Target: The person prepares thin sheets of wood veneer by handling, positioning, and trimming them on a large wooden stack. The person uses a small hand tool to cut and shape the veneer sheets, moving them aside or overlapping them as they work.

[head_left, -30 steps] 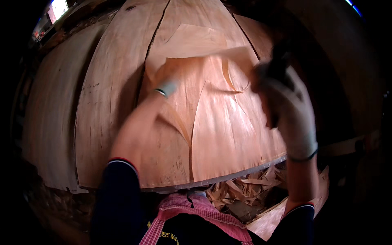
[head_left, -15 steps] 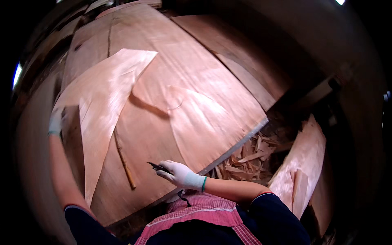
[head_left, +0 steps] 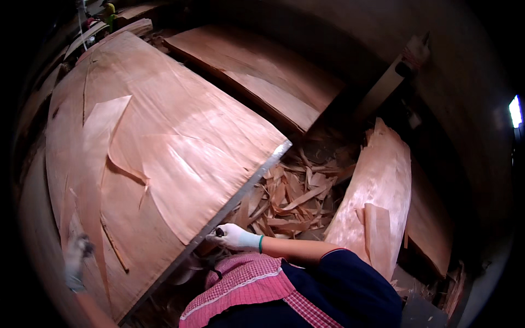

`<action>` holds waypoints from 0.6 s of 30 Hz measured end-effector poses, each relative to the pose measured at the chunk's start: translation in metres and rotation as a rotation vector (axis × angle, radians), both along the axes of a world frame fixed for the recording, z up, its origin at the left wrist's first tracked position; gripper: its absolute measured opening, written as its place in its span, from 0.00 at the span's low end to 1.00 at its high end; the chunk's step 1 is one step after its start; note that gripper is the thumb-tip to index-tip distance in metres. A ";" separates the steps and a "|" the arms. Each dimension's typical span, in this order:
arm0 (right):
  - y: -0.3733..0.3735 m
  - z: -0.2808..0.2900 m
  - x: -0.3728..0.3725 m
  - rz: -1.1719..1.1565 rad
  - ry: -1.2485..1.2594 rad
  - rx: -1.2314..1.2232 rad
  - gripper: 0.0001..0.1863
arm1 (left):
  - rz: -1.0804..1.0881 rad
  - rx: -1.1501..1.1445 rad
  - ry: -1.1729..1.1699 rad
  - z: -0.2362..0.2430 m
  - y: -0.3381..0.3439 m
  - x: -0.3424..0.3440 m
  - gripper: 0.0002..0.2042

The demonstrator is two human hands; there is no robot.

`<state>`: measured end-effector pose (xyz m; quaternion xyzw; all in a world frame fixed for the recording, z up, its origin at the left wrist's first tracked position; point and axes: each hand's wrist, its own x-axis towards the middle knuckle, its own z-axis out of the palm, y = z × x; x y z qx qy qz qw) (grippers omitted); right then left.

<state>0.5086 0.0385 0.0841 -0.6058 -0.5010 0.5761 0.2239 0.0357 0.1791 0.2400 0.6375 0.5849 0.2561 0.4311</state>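
Observation:
My left hand (head_left: pixel 77 259), gloved and motion-smeared, is at the lower left over a loose veneer strip (head_left: pixel 106 126) on a broad stack of pale wood sheets (head_left: pixel 142 87); I cannot make out whether its fingers grip the strip. My right hand (head_left: pixel 232 236), in a white glove, is closed around a black cutting tool (head_left: pixel 219 232) by the stack's near right edge. A narrow brown stick or strip (head_left: pixel 115 246) lies near my left hand. A larger veneer piece (head_left: pixel 191 186) covers the stack's near right corner.
Veneer scraps (head_left: pixel 290 197) heap beside the stack. A long pale veneer piece (head_left: pixel 372 175) lies at the right. Another stack of sheets (head_left: pixel 257 65) is behind. An upright post or plank (head_left: pixel 377 93) leans at the back right, near a dark wall.
My view has swung right, showing more scraps and the back stack. My left hand has come down and back along the sheets. My right hand is now at the stack's edge.

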 end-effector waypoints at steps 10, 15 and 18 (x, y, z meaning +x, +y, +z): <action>-0.037 -0.066 0.126 -0.314 0.051 -0.019 0.13 | -0.403 -0.329 -0.042 -0.169 -0.241 0.193 0.17; -0.055 -0.030 0.108 -0.393 0.128 0.058 0.13 | 0.064 -0.261 0.076 -0.275 -0.288 0.153 0.13; -0.064 -0.072 0.109 -0.305 0.106 -0.027 0.15 | 0.362 -0.147 0.252 -0.296 -0.286 0.125 0.11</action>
